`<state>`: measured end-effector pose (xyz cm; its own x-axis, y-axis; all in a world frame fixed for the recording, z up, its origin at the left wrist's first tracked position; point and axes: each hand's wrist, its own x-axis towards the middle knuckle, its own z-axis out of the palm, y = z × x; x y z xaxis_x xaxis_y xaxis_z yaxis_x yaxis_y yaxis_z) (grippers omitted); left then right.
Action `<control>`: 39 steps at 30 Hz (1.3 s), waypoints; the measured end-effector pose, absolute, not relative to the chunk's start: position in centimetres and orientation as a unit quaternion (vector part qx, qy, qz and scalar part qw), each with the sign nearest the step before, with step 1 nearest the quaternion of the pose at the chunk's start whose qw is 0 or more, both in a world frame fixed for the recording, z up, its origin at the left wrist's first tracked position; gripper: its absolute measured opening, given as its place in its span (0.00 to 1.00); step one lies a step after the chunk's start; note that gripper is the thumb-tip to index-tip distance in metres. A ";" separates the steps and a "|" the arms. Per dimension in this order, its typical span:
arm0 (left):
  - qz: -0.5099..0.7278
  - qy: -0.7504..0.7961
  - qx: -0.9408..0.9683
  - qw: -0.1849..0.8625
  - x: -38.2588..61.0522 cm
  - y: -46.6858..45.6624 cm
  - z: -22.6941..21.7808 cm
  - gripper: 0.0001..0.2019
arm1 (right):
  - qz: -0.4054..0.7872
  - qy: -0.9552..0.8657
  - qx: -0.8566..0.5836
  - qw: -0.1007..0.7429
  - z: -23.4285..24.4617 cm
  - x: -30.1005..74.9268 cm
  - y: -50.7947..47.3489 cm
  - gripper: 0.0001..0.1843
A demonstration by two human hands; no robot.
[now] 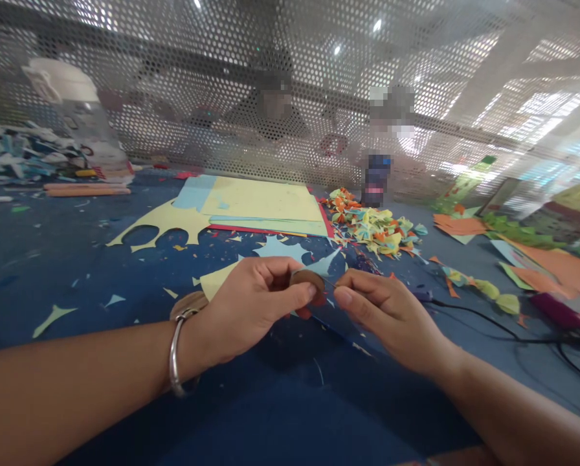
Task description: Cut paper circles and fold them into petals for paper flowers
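My left hand (254, 304), with a silver bangle at the wrist, is closed around a small round brown roll (310, 279). What kind of roll it is, I cannot make out. A thin strand (329, 283) runs from it to my right hand (391, 314), whose thumb and forefinger pinch its end. Both hands hover over the blue table (290, 414). Behind them lies a light-blue paper scrap (280, 249) with curved cut-outs. Pale yellow paper (217, 281) shows beside my left hand, partly hidden by it.
Stacked coloured sheets (265, 200) and a cut-out yellow sheet (161, 223) lie further back. Near them are a pile of folded paper pieces (377, 226) and a paper string (479, 285). A bottle (86, 123) stands left; a black cable (489, 323) crosses at right. Perforated metal (197, 129) rises behind.
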<state>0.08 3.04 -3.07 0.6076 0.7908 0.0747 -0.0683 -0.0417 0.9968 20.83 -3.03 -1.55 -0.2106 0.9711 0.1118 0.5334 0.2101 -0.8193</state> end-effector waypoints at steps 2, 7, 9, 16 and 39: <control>0.336 0.287 0.635 0.634 0.0 3.0 -3.1 0.06 | 0.324 -0.710 -0.531 0.330 -1.5 20.9 -3.0 0.22; 0.325 0.286 0.611 0.662 0.0 2.9 -3.0 0.05 | 0.306 -0.720 -0.527 0.331 -1.4 20.9 -3.2 0.21; 0.323 0.279 0.604 0.673 0.1 2.9 -3.0 0.05 | 0.304 -0.724 -0.523 0.333 -1.3 20.8 -3.3 0.20; 0.322 0.278 0.620 0.659 0.1 2.9 -2.9 0.06 | 0.299 -0.727 -0.518 0.337 -1.5 20.9 -2.9 0.20; 0.305 0.267 0.701 0.587 -0.1 3.4 -3.1 0.13 | 0.275 -0.735 -0.522 0.334 -1.3 21.0 -3.1 0.21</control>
